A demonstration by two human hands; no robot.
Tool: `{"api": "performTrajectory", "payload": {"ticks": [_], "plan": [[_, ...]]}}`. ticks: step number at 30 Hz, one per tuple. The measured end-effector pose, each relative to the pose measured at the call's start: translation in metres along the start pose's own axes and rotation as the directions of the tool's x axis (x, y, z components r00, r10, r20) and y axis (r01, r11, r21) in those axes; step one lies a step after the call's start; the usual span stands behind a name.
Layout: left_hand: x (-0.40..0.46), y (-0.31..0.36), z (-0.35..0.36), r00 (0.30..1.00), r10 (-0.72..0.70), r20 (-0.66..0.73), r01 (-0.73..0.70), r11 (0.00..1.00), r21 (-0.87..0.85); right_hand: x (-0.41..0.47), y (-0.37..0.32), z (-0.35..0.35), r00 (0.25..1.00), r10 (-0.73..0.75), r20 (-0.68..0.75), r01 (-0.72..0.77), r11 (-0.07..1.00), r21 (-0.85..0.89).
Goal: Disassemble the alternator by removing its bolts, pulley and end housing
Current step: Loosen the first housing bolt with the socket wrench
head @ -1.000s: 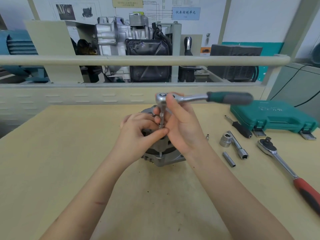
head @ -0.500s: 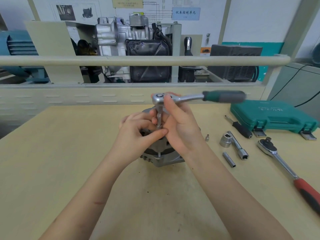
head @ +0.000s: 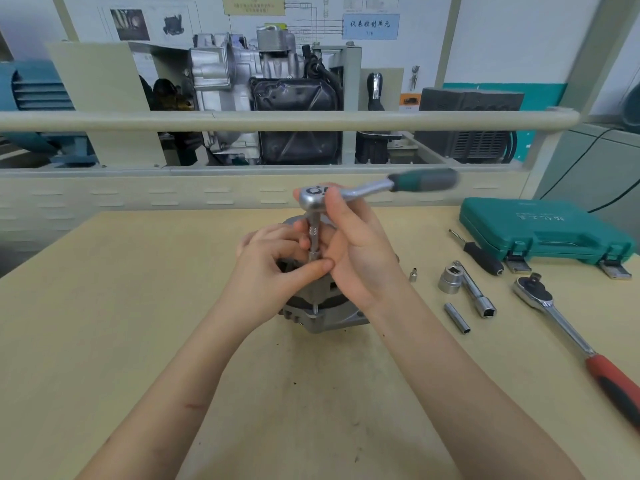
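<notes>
A person's left hand [head: 273,271] pinches the extension's base atop the alternator [head: 325,315], mid-table. The right hand [head: 360,251] curls around the green-handled ratchet [head: 349,192]'s head. Judging by this, bolt removal is underway; housing appears attached, pulley hidden. Far right, a green toolcase [head: 543,230] sits closed, contents unseen.

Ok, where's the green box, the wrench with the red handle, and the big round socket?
green box [head: 540,230], head view, on its lid.
red-handled wrench [head: 613,379], head view, on the red grip.
big round socket [head: 450,280], head view, on its side wall.
</notes>
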State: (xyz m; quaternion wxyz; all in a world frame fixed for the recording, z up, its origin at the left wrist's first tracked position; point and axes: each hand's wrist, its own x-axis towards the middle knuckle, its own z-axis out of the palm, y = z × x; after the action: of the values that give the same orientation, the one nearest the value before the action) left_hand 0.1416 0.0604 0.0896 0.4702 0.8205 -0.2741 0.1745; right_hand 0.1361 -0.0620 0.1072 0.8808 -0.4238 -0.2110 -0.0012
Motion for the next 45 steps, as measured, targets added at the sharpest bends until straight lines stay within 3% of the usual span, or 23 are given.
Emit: {"api": "performTrajectory", "payload": {"ticks": [4, 6, 11, 22, 26, 34, 43, 45], "plan": [[-0.001, -0.003, -0.001, 0.991, -0.108, 0.074, 0.120, 0.974, -0.193, 0.003, -0.002, 0.000, 0.999, 0.045, 0.015, -0.045, 0.999, -0.027], [-0.002, -0.002, -0.001, 0.993, -0.093, 0.072, 0.106, 0.971, -0.212, 0.002, -0.002, 0.000, 0.999, 0.039, 0.023, -0.039, 0.999, -0.013], [-0.003, 0.001, 0.001, 0.999, -0.030, -0.030, 0.029, 0.999, -0.032, 0.001, -0.003, -0.003, 0.999, -0.027, -0.024, 0.027, 0.999, 0.035], [-0.001, 0.002, 0.000, 0.999, -0.035, 0.007, 0.035, 0.996, -0.087, 0.003, -0.004, -0.002, 0.997, 0.064, 0.041, -0.062, 0.997, -0.049], [-0.003, 0.002, 0.001, 0.997, -0.028, -0.065, 0.028, 1.000, -0.007, 0.002, -0.005, -0.003, 0.999, 0.045, -0.021, -0.044, 0.998, 0.047], [-0.002, 0.002, 0.009, 0.986, 0.001, -0.169, 0.024, 0.989, 0.146, 0.008, 0.000, 0.003, 0.982, 0.001, -0.188, -0.003, 1.000, -0.011], [-0.001, 0.002, -0.001, 0.997, -0.074, 0.010, 0.075, 0.994, -0.075, 0.008, -0.003, -0.004, 0.998, 0.057, 0.002, -0.057, 0.998, -0.030], [-0.002, -0.001, -0.003, 0.998, -0.068, -0.005, 0.067, 0.994, -0.081, 0.006, -0.003, -0.002, 0.998, 0.051, 0.029, -0.050, 0.998, -0.023]]}}
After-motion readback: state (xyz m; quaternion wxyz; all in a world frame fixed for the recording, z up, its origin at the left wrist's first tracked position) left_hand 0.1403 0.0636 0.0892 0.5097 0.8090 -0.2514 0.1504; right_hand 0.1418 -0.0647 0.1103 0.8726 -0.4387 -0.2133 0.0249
